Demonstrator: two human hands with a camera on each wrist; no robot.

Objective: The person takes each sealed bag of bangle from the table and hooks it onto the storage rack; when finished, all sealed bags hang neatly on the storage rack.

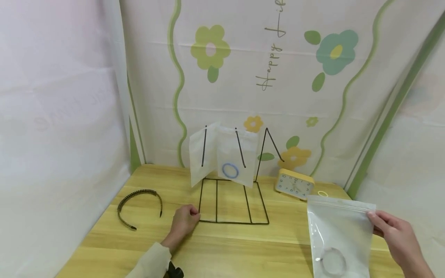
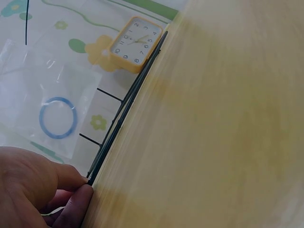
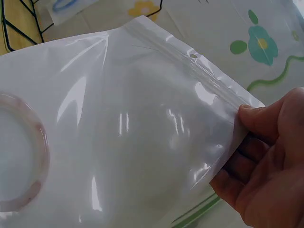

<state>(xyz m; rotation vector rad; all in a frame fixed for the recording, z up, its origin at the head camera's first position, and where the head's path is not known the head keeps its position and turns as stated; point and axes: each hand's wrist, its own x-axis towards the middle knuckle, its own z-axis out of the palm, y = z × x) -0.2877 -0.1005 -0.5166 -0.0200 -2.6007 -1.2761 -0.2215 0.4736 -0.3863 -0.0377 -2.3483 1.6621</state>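
Note:
A black wire display rack (image 1: 233,222) stands on the table, two plastic zip bags hanging from its hooks. The right-hand hanging bag (image 1: 240,146) shows a blue ring (image 1: 230,170); the other hanging bag (image 1: 201,154) is turned sideways. My left hand (image 1: 185,221) pinches the front left corner of the rack base between thumb and fingers (image 2: 78,202). On the right, my right hand (image 1: 396,235) holds a larger zip bag (image 1: 342,224) by its upper corner, thumb in front. A pale pinkish bangle (image 3: 40,147) lies inside this bag, whose top strip has a small hang hole.
A dark braided headband (image 1: 139,192) lies on the wooden table (image 1: 222,251) to the left. Behind the held bag stand a yellow alarm clock (image 1: 294,184) and a small yellow ring (image 1: 322,194). A flowered cloth (image 1: 236,92) hangs behind the table.

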